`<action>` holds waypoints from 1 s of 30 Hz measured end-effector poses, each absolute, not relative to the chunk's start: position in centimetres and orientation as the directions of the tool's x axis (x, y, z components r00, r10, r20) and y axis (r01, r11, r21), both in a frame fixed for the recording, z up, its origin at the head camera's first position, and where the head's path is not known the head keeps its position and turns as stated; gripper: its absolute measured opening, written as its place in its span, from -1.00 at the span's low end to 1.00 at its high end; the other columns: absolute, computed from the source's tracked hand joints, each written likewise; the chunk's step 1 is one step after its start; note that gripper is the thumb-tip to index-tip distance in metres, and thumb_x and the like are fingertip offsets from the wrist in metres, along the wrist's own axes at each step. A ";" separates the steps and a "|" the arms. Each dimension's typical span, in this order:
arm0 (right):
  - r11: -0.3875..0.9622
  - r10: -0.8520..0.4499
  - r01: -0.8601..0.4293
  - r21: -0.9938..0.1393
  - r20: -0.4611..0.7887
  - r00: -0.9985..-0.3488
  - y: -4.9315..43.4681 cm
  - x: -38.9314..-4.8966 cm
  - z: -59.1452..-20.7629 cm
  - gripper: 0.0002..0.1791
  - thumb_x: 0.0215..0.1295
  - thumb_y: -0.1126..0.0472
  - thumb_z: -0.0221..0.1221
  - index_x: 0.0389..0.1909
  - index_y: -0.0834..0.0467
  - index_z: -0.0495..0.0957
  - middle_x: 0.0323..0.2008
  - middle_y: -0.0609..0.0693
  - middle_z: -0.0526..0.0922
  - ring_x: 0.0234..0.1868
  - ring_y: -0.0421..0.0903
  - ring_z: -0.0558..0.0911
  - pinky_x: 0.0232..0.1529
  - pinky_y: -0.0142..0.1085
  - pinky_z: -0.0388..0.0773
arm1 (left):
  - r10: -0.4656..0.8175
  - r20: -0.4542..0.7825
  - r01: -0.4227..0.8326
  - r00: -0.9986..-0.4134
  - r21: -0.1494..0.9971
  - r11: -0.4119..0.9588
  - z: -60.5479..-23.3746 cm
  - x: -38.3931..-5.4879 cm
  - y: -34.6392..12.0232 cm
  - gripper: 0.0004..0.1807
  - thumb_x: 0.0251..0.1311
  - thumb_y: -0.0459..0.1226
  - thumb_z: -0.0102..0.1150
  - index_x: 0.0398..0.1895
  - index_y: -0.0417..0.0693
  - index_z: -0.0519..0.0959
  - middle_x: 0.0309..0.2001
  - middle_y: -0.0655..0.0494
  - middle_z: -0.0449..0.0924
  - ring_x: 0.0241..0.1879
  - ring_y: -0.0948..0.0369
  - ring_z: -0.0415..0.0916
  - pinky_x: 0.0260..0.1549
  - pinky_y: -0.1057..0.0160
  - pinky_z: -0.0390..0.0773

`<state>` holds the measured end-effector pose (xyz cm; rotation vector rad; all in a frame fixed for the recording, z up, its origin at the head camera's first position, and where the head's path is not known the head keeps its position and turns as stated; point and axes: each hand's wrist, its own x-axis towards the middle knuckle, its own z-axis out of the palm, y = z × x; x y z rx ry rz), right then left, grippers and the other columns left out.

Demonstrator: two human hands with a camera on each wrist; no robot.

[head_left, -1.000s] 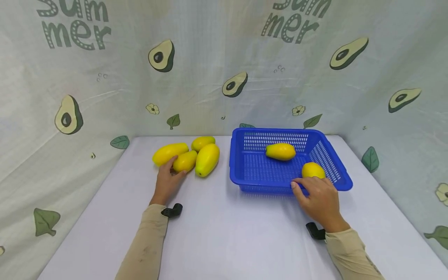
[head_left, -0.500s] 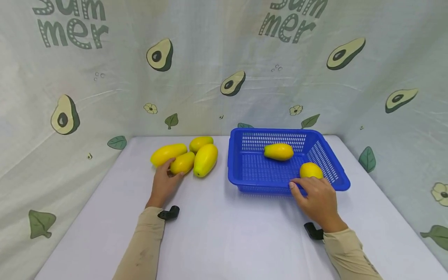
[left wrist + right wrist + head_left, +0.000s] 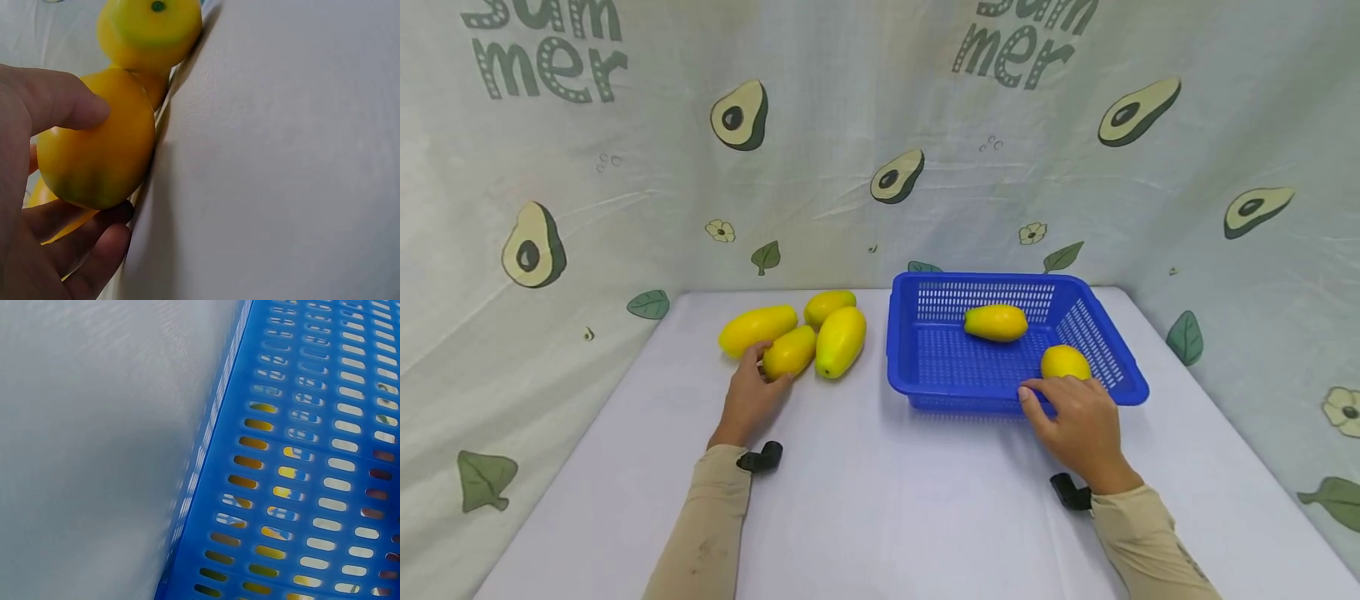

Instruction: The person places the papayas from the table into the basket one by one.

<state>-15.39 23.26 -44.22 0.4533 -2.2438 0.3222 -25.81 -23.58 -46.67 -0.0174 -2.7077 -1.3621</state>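
Observation:
Curled around a small yellow papaya [image 3: 789, 353], my left hand [image 3: 750, 396] has its thumb on the near side and a finger on the far side. In the left wrist view the thumb [image 3: 75, 106] presses on that papaya [image 3: 103, 150], whose near end is greenish, with other fingers beneath it close to the table. My right hand [image 3: 1078, 425] grips the front rim of the blue plastic basket [image 3: 951, 392], fingers over the edge and thumb outside. Through the slots of the basket wall [image 3: 319, 444] in the right wrist view, patches of finger and yellow fruit show.
Near the held papaya lie a long papaya [image 3: 758, 328], a greenish-tipped papaya [image 3: 841, 342] and a smaller yellow fruit [image 3: 830, 307]. Inside the basket are one papaya [image 3: 996, 322] and a rounder yellow fruit [image 3: 1065, 363]. A printed cloth [image 3: 820, 167] hangs behind the white table [image 3: 880, 508].
The small papaya in my left hand has shifted slightly left and toward me. My right hand stays on the basket rim. The head view has moved a little.

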 end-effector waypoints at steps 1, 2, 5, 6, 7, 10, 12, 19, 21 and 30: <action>0.903 -0.215 -0.421 -0.083 0.762 -0.611 23.2 -15.4 -44.2 -0.67 0.26 0.04 0.20 -0.29 0.23 0.74 -0.40 0.12 0.74 -0.39 0.11 0.70 -0.34 0.01 0.51 | -0.043 0.095 0.050 -0.995 0.795 0.604 -46.6 -25.8 -23.6 -0.24 0.27 -0.13 0.24 0.48 0.00 0.14 0.46 -0.13 0.19 0.24 -0.10 0.36 0.22 -0.14 0.39; 0.905 -0.214 -0.418 -0.082 0.760 -0.613 23.3 -15.4 -44.2 -0.67 0.27 0.03 0.20 -0.28 0.24 0.74 -0.40 0.12 0.74 -0.38 0.12 0.70 -0.34 0.01 0.51 | -0.042 0.090 0.045 -0.995 0.788 0.613 -46.6 -25.8 -23.6 -0.23 0.26 -0.11 0.25 0.47 0.01 0.14 0.46 -0.12 0.20 0.24 -0.11 0.36 0.22 -0.15 0.38; 0.906 -0.214 -0.415 -0.081 0.757 -0.617 23.2 -15.2 -44.2 -0.67 0.26 0.04 0.20 -0.29 0.23 0.74 -0.41 0.12 0.74 -0.39 0.11 0.69 -0.34 0.00 0.51 | -0.030 0.090 0.051 -0.995 0.769 0.637 -46.7 -25.7 -23.8 -0.20 0.25 -0.09 0.25 0.48 0.00 0.12 0.44 -0.13 0.22 0.25 -0.11 0.35 0.23 -0.17 0.37; 0.906 -0.212 -0.415 -0.084 0.757 -0.618 23.3 -15.2 -44.3 -0.68 0.26 0.04 0.21 -0.29 0.23 0.74 -0.41 0.12 0.74 -0.39 0.11 0.69 -0.33 0.00 0.51 | -0.022 0.098 0.060 -0.995 0.762 0.644 -46.7 -25.7 -23.8 -0.19 0.24 -0.09 0.25 0.50 0.01 0.11 0.44 -0.12 0.21 0.25 -0.11 0.34 0.23 -0.17 0.36; 0.906 -0.212 -0.414 -0.085 0.756 -0.619 23.2 -15.1 -44.3 -0.68 0.26 0.04 0.21 -0.29 0.23 0.74 -0.41 0.12 0.74 -0.39 0.11 0.69 -0.33 0.00 0.51 | -0.015 0.108 0.072 -0.994 0.754 0.653 -46.8 -25.7 -23.9 -0.17 0.24 -0.10 0.26 0.52 0.02 0.10 0.45 -0.13 0.21 0.28 -0.12 0.32 0.25 -0.18 0.34; 0.906 -0.211 -0.415 -0.086 0.758 -0.617 23.2 -15.1 -44.4 -0.68 0.27 0.04 0.20 -0.29 0.23 0.74 -0.40 0.12 0.74 -0.39 0.10 0.69 -0.33 0.00 0.51 | 0.022 0.142 0.119 -0.990 0.726 0.678 -46.8 -25.8 -24.1 -0.12 0.25 -0.12 0.23 0.59 0.03 0.04 0.48 -0.17 0.15 0.37 -0.15 0.21 0.31 -0.23 0.23; 0.905 -0.207 -0.416 -0.090 0.761 -0.615 23.2 -15.2 -44.5 -0.68 0.27 0.03 0.20 -0.29 0.22 0.74 -0.41 0.11 0.74 -0.39 0.10 0.69 -0.33 0.00 0.51 | 0.037 0.155 0.138 -0.987 0.714 0.687 -46.7 -25.8 -24.1 -0.12 0.25 -0.12 0.22 0.60 0.06 0.05 0.47 -0.22 0.13 0.38 -0.18 0.18 0.33 -0.25 0.18; 0.904 -0.208 -0.420 -0.085 0.771 -0.602 23.2 -15.3 -44.3 -0.65 0.30 0.01 0.17 -0.30 0.23 0.74 -0.42 0.11 0.74 -0.41 0.10 0.69 -0.33 0.00 0.51 | 0.050 0.172 0.160 -0.984 0.719 0.677 -46.7 -26.1 -24.1 -0.16 0.21 -0.16 0.25 0.56 0.00 0.16 0.37 -0.32 0.18 0.29 -0.19 0.24 0.31 -0.23 0.20; 0.902 -0.210 -0.423 -0.082 0.773 -0.598 23.2 -15.4 -44.2 -0.65 0.31 0.01 0.16 -0.30 0.23 0.74 -0.42 0.11 0.74 -0.40 0.10 0.69 -0.33 0.01 0.51 | 0.054 0.170 0.162 -0.984 0.723 0.672 -46.8 -26.0 -24.2 -0.16 0.23 -0.17 0.25 0.56 -0.01 0.14 0.39 -0.31 0.17 0.31 -0.19 0.23 0.32 -0.24 0.20; 0.904 -0.212 -0.419 -0.084 0.763 -0.610 23.2 -15.3 -44.0 -0.67 0.28 0.02 0.19 -0.29 0.22 0.74 -0.40 0.11 0.74 -0.39 0.10 0.70 -0.33 -0.01 0.50 | 0.020 0.145 0.123 -0.989 0.745 0.655 -46.8 -25.1 -24.4 -0.16 0.24 -0.13 0.26 0.57 0.12 0.14 0.45 -0.13 0.23 0.31 -0.10 0.28 0.29 -0.19 0.27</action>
